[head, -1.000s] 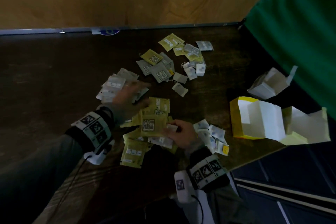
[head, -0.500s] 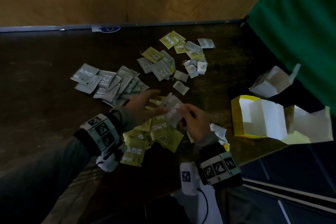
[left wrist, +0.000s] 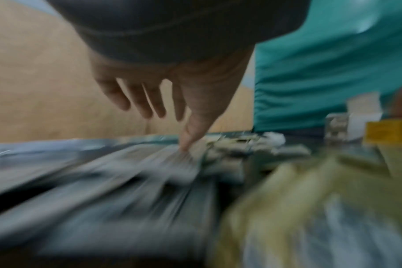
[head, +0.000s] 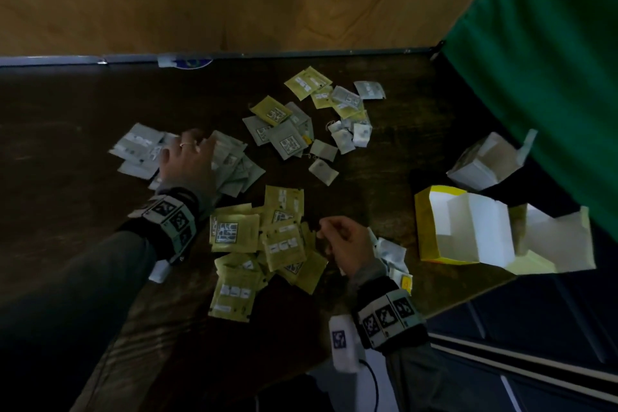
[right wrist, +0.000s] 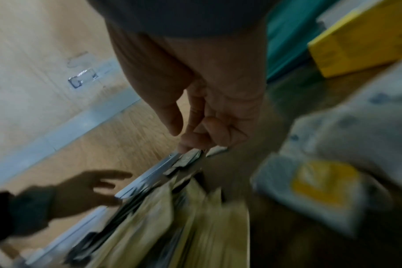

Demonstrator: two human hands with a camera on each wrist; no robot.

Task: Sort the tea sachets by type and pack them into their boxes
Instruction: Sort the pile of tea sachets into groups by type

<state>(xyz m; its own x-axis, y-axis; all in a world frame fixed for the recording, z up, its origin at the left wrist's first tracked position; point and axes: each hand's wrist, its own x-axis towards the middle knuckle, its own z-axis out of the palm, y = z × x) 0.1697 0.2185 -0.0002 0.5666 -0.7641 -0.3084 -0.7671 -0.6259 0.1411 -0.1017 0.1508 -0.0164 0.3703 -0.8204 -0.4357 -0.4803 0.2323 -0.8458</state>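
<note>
My left hand point(head: 189, 160) lies with straight, spread fingers point(left wrist: 149, 101) over the pile of grey sachets point(head: 137, 147) at the left of the dark table; the blurred left wrist view shows nothing held. My right hand point(head: 337, 237) hovers over the right edge of the yellow sachet pile point(head: 234, 231) with loosely curled fingers point(right wrist: 195, 123) and nothing in them. A mixed heap of grey and yellow sachets point(head: 287, 140) lies further back. An open yellow box point(head: 423, 227) and an open white box point(head: 481, 174) stand at the right.
Loose white tea bags point(head: 391, 251) lie just right of my right hand, more point(head: 347, 140) by the mixed heap. A green cloth point(head: 535, 60) hangs at the right. The table's front edge runs near my wrists, a wooden wall behind.
Half a second ago both hands held a grey sachet over the yellow pile. My left hand has moved left onto the grey pile. My right hand has dropped back, holding nothing.
</note>
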